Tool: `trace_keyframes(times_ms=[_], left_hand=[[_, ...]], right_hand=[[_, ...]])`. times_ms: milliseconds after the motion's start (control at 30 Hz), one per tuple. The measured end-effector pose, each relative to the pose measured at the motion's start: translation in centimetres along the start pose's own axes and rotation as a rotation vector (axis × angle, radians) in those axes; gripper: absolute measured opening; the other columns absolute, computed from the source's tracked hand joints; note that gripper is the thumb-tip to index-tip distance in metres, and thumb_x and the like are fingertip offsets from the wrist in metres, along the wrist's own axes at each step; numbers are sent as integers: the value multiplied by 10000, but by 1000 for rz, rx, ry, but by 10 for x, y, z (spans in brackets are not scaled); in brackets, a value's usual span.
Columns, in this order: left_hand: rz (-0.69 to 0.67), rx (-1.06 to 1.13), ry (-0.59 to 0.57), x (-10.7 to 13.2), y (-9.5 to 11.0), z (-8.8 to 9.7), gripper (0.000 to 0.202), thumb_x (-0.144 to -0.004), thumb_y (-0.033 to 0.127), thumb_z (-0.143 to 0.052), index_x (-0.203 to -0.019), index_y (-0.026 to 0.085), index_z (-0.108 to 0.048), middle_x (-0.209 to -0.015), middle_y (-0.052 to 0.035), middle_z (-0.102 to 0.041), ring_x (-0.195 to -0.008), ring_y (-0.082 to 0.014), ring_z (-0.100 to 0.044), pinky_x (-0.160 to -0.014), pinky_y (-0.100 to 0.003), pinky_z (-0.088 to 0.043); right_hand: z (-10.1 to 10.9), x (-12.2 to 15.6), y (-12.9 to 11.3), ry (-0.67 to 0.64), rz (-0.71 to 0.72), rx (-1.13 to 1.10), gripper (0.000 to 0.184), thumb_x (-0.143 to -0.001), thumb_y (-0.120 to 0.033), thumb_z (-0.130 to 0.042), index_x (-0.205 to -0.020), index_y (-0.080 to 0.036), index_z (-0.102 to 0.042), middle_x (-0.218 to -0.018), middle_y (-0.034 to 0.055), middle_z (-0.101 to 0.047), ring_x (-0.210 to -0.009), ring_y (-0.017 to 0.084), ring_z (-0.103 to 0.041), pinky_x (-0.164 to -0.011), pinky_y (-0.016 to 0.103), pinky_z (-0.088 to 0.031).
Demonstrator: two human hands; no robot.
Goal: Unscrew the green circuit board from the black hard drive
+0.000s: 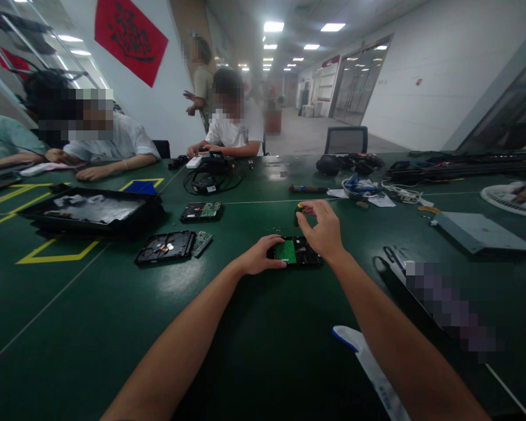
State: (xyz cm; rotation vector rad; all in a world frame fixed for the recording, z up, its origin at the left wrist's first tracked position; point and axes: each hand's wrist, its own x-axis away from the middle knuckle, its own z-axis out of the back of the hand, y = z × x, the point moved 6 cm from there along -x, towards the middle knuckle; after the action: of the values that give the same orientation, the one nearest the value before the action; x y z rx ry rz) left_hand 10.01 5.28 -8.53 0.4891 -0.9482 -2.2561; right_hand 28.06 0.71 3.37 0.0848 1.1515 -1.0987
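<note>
A hard drive (304,256) lies circuit side up on the green table, its green board (285,251) showing. My left hand (260,256) rests on the drive's left edge, fingers curled around it, holding it down. Above the drive's far side, my right hand (321,228) pinches the top of a small screwdriver (297,213) with a yellow and black handle, which stands upright over the drive.
Two more opened drives (166,247) (201,211) and a black tray (92,210) lie to the left. Cables, tools and a fan grille (515,199) sit at the back right, a grey metal case (482,232) at right. Other people sit across the table.
</note>
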Motion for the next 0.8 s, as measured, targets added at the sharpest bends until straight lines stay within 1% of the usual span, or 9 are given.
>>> trace_keyframes(times_ms=[200, 300, 433, 533, 633, 700, 800], left_hand=[[-15, 4, -5, -1, 0, -1, 846, -736, 539, -800, -1472, 272, -479, -1592, -97, -382, -1469, -326, -351, -1231, -492, -276], [-19, 1, -3, -1, -1, -1, 854, -743, 543, -793, -1482, 264, -467, -1595, -105, -374, -1471, -319, -350, -1231, -488, -274], [-25, -4, -1, -1, -1, -1, 854, -745, 550, -791, -1482, 267, -466, -1593, -102, -377, -1474, -317, -343, -1233, -488, -273], [-18, -1, -5, -1, -2, -1, 845, -749, 565, -784, -1476, 266, -475, -1593, -103, -376, -1472, -321, -346, -1229, -491, -285], [-13, 0, -3, -1, -3, -2, 850, -746, 567, -784, -1477, 263, -473, -1593, -103, -373, -1472, -316, -348, -1232, -483, -283], [-13, 0, 1, -1, -3, -1, 850, -744, 560, -788, -1477, 268, -474, -1593, -100, -375, -1474, -319, -345, -1235, -490, -276], [-9, 2, -4, 0, -2, -1, 849, -742, 559, -789, -1476, 273, -474, -1593, -99, -376, -1475, -329, -342, -1231, -507, -275]], right_hand=[[-1, 1, 6, 8, -48, -12, 190, -888, -246, -633, -1076, -224, -605, -1056, 80, -686, -922, 240, -663, -845, 433, -559], [-1, 0, 4, 1, -26, -6, 161, -901, -265, -629, -1057, -227, -615, -1039, 78, -679, -922, 240, -656, -848, 430, -555], [0, 0, 2, 14, 2, 10, 153, -909, -267, -618, -1058, -232, -622, -1070, 86, -672, -955, 249, -650, -856, 439, -551], [0, 1, 5, 27, -20, 0, 166, -909, -266, -618, -1070, -225, -616, -1097, 88, -688, -949, 246, -662, -853, 439, -554], [0, 1, 7, 23, -42, 12, 148, -918, -283, -612, -1055, -229, -625, -1061, 81, -701, -926, 244, -670, -837, 439, -556], [0, 1, 6, 17, -28, 26, 145, -928, -284, -599, -1059, -235, -637, -1053, 80, -698, -940, 247, -666, -845, 443, -553], [1, 0, 3, 15, 4, 30, 172, -931, -263, -590, -1092, -237, -644, -1093, 89, -685, -1021, 259, -650, -884, 457, -548]])
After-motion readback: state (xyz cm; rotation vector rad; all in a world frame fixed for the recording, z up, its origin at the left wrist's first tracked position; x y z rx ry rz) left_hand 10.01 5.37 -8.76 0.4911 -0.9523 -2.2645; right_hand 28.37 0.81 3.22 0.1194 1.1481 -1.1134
